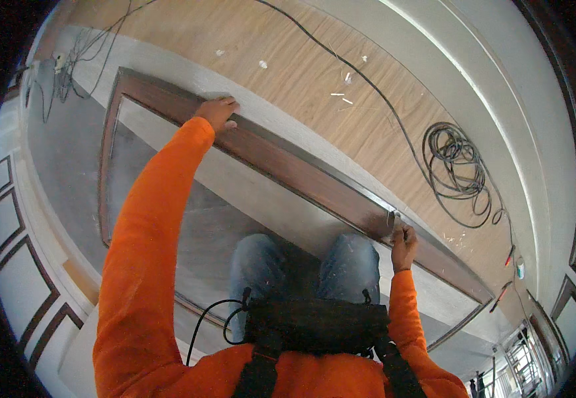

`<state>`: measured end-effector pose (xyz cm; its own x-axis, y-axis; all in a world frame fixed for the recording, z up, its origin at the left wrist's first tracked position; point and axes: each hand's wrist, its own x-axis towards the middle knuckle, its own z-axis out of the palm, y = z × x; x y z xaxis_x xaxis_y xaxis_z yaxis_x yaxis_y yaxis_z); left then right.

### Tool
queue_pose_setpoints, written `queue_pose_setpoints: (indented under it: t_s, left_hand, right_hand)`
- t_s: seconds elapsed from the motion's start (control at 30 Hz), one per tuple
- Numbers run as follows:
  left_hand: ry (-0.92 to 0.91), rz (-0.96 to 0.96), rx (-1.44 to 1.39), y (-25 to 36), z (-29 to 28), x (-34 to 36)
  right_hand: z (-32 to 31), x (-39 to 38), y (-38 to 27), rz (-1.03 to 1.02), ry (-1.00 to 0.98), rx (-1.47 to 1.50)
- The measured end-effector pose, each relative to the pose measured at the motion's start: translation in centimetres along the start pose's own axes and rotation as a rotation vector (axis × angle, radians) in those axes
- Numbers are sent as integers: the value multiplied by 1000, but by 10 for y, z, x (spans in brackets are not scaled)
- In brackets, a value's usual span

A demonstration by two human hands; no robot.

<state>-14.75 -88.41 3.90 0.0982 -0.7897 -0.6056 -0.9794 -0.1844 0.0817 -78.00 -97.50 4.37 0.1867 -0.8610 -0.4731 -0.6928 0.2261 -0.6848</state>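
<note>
The left hand (218, 111) gripped the brown frame's (288, 166) rail; the right hand (404, 240) pinched what seemed a small metal tool (392, 220).

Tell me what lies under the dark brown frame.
The dark brown frame lies on a grey-white panel, itself on the wood-grain floor. The left hand and right hand hide what is beneath them.

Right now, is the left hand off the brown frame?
No: the left hand rests on the top rail of the brown frame, fingers curled over its edge.
</note>
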Motion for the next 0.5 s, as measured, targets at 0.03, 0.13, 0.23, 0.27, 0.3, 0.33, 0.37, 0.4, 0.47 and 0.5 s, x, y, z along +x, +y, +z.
queue_pose_setpoints:
  t_s: [0.03, 0.13, 0.23, 0.27, 0.3, 0.33, 0.37, 0.4, 0.47, 0.5]
  left_hand:
    - [17, 31, 31, 1, -4, 2]
    - [10, 79, 36, -5, -5, 7]
    - [-130, 84, -79, -9, -14, 19]
    - [-195, 75, -125, -14, -16, 21]
    - [-172, 72, -96, -16, -13, 24]
    - [-149, 68, -67, -16, -8, 24]
    - [-129, 64, -38, -16, -6, 24]
    - [-108, 64, -65, -18, -5, 22]
    - [-65, 62, -120, -19, -1, 18]
    - [-68, 56, -119, -22, -2, 15]
  right_hand:
    - [2, -4, 0, -4, 6, 16]
    - [5, -12, -1, -12, -10, 28]
    - [8, -19, -7, -7, 0, 73]
    - [11, -20, -10, -6, 6, 104]
    - [11, -19, -6, 2, 0, 143]
    - [12, -17, 2, 10, -7, 183]
    - [14, -15, 3, 21, -14, 222]
    - [16, -14, 3, 22, -17, 221]
    - [17, -11, -2, 23, -24, 217]
    - [21, -11, -4, 24, -30, 220]
